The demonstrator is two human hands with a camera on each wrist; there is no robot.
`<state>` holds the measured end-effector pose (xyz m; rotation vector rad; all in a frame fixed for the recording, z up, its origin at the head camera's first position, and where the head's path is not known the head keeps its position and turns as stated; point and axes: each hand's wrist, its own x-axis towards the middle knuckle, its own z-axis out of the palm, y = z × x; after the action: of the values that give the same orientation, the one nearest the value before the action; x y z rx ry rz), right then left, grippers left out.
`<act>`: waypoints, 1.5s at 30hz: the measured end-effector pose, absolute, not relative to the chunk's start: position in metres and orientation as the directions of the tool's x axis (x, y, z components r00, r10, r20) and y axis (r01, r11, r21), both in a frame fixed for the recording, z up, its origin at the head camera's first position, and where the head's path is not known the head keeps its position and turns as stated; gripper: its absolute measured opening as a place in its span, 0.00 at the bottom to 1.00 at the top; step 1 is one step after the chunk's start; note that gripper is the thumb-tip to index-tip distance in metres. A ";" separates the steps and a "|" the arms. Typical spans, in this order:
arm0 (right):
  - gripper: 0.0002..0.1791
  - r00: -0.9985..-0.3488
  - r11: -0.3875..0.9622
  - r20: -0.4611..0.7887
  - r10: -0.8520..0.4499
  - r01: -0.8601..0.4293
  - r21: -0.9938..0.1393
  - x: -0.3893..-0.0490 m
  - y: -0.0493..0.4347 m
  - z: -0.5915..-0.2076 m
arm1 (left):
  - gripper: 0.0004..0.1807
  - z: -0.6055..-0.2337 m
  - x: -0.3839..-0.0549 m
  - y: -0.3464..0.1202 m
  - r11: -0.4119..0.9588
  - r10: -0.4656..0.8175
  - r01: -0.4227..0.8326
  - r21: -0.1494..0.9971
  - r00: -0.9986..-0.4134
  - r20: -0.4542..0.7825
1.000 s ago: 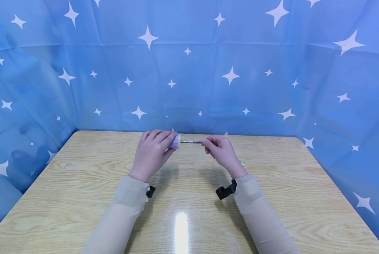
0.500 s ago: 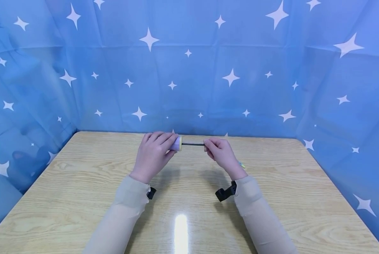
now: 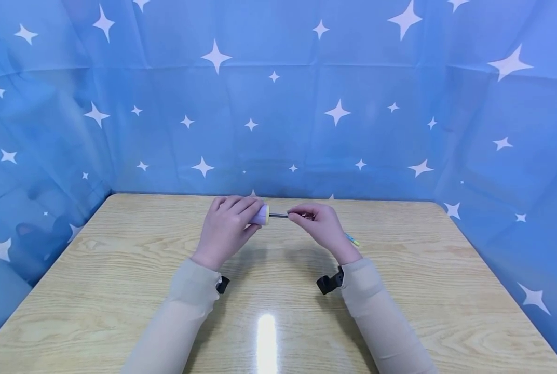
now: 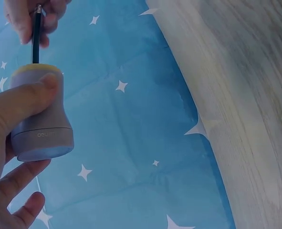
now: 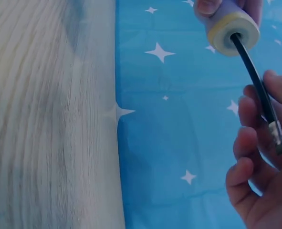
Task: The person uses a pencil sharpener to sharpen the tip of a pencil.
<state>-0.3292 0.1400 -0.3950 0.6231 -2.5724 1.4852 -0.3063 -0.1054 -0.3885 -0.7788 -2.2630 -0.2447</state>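
My left hand (image 3: 224, 228) grips a lavender pencil sharpener (image 3: 259, 214) with a yellow rim, held sideways above the far part of the table. In the left wrist view the thumb lies across the sharpener's body (image 4: 40, 117). A dark pencil (image 5: 253, 71) runs into the hole in the sharpener's end; its tip is hidden inside. The other end carries a metal ferrule and a dark eraser. Around the pencil's shaft, close to the sharpener, my right hand (image 3: 322, 226) holds with thumb and fingertips, the eraser end lying over the palm.
A small blue and yellow-green stick-like item (image 3: 352, 239) lies on the wooden table (image 3: 278, 280), partly behind the right wrist. A blue curtain with white stars (image 3: 278, 130) hangs along the table's back and sides. Black wrist cameras sit at both cuffs.
My right fingers have slid left along the pencil, closer to the sharpener, and less of the shaft shows between them. The left hand with the sharpener has shifted only slightly.
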 end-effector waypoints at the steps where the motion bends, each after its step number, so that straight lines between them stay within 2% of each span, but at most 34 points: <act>1: 0.11 -0.899 0.450 0.317 -0.303 -0.428 -0.784 -0.329 0.139 -0.395 | 0.27 -0.389 -0.306 -0.106 0.800 0.464 0.598 -0.053 -0.560 0.687; 8: 0.11 -0.802 0.491 0.473 -0.365 -0.597 -0.634 -0.330 0.137 -0.397 | 0.26 -0.387 -0.305 -0.105 0.806 0.456 0.589 -0.059 -0.555 0.696; 13: 0.12 -0.635 0.561 0.634 -0.441 -0.746 -0.358 -0.331 0.136 -0.400 | 0.27 -0.386 -0.304 -0.103 0.804 0.465 0.590 -0.071 -0.549 0.694; 17: 0.13 -0.518 0.598 0.717 -0.467 -0.782 -0.175 -0.331 0.135 -0.401 | 0.28 -0.385 -0.303 -0.102 0.804 0.466 0.590 -0.073 -0.549 0.694; 23: 0.13 -0.426 0.607 0.762 -0.487 -0.793 -0.055 -0.331 0.132 -0.400 | 0.28 -0.384 -0.303 -0.101 0.806 0.459 0.587 -0.077 -0.538 0.707; 29: 0.11 -0.414 0.618 0.770 -0.486 -0.786 -0.033 -0.330 0.130 -0.397 | 0.29 -0.384 -0.304 -0.101 0.806 0.460 0.587 -0.079 -0.536 0.708; 39: 0.08 -0.441 0.625 0.760 -0.478 -0.778 -0.059 -0.328 0.133 -0.403 | 0.30 -0.392 -0.301 -0.101 0.811 0.460 0.584 -0.049 -0.582 0.670; 45: 0.08 -0.461 0.626 0.756 -0.465 -0.775 -0.088 -0.329 0.133 -0.401 | 0.30 -0.390 -0.304 -0.102 0.803 0.461 0.595 -0.046 -0.570 0.680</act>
<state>-0.3291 0.1328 -0.4006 0.9666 -2.1333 0.5565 -0.3036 -0.1019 -0.3899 -0.7750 -2.2774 -0.2433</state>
